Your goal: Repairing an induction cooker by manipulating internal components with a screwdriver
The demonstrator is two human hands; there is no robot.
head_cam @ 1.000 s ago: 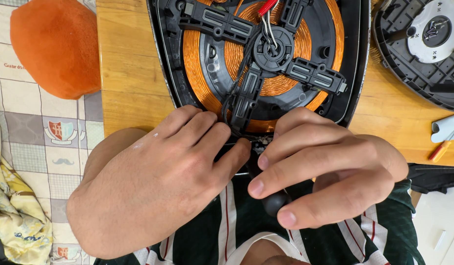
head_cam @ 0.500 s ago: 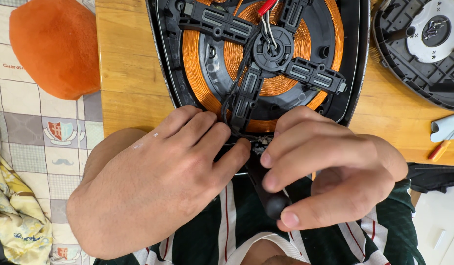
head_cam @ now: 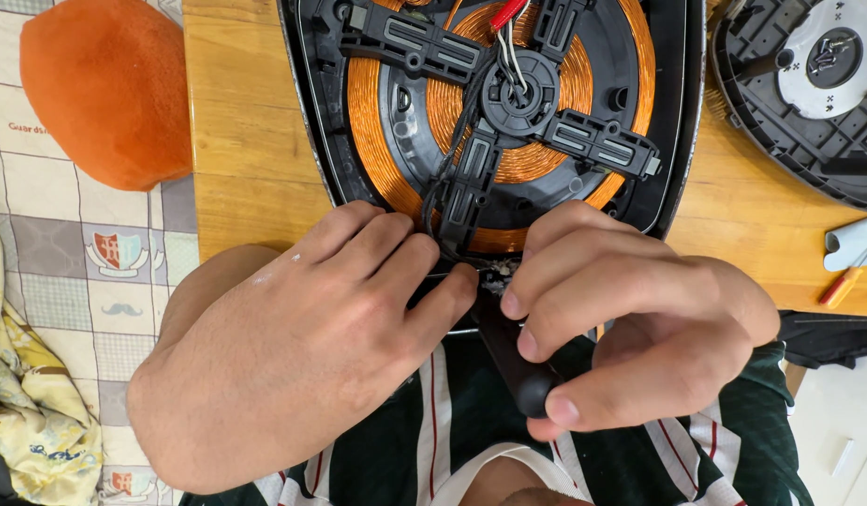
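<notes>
Bare hands; dark green shirt [head_cam: 396,450], white-red stripes, perhaps a jersey.

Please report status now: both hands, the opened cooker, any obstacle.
Left hand pressing on near edge of opened induction cooker. Right hand gripping black tool handle at same edge. Tip hidden; nothing blocking.

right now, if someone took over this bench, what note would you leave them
Left hand: fingers rest on the near edge of the opened induction cooker, steadying it.
Right hand: grip shut on a black-handled tool, tip at the near rim under the copper coil.
Done: cover is off, coil and black cross bracket exposed.
Left: bracket still sits on the coil. A second opened unit lies at the right.
</notes>
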